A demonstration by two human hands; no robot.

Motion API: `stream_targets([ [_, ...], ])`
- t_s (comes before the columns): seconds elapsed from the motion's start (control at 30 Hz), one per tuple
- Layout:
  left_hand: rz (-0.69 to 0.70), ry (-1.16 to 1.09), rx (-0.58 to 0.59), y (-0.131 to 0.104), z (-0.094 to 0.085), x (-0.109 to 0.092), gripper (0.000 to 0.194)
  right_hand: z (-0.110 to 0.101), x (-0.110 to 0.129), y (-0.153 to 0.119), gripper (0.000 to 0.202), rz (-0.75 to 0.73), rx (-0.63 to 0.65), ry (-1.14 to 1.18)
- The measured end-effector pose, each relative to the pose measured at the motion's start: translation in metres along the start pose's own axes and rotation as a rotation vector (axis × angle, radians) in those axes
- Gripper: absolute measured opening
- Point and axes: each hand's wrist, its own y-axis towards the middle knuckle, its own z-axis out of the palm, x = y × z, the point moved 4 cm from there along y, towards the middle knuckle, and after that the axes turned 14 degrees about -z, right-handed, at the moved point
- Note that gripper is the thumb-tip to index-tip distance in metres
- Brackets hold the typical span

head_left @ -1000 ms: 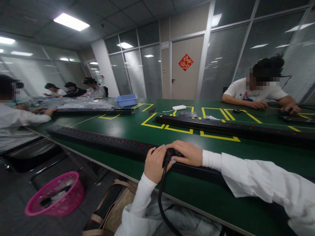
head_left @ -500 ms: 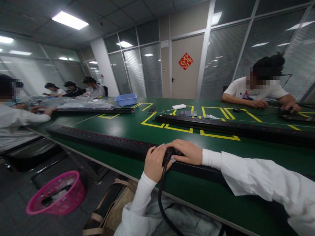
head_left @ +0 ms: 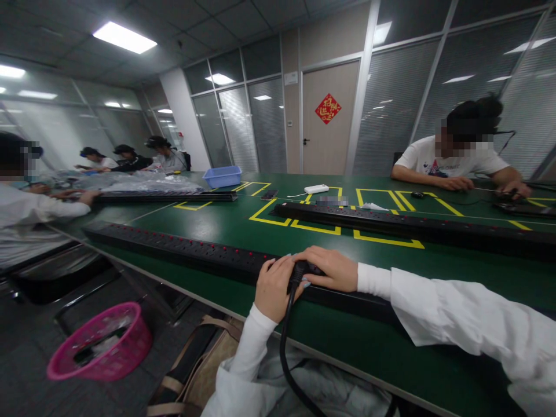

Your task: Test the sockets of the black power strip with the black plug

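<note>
A long black power strip [head_left: 174,243] with a row of red switches lies along the near edge of the green table. My left hand [head_left: 273,288] is closed at a black power plug [head_left: 299,271], its fingers over the strip and its thumb on the plug's near side. From the other side, my right hand [head_left: 332,268] curls against the same plug, resting on the strip. The plug's front, where it meets the strip, is hidden by my hands. A thick black cord [head_left: 284,347] hangs from the plug down over the table edge to my lap.
Another black power strip [head_left: 417,225] lies farther back, across yellow tape outlines. A white block with a cable [head_left: 316,189] and a blue bin [head_left: 222,175] stand beyond. A pink basket [head_left: 102,341] is on the floor at left. Co-workers sit around the table.
</note>
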Motion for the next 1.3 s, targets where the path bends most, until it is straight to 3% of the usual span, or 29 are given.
stream_targets([
  [1.3, 0.004, -0.001, -0.003, 0.0003, -0.0021, -0.0007, 0.041, 0.0004, 0.0, 0.001, 0.037, 0.009, 0.002, -0.001],
])
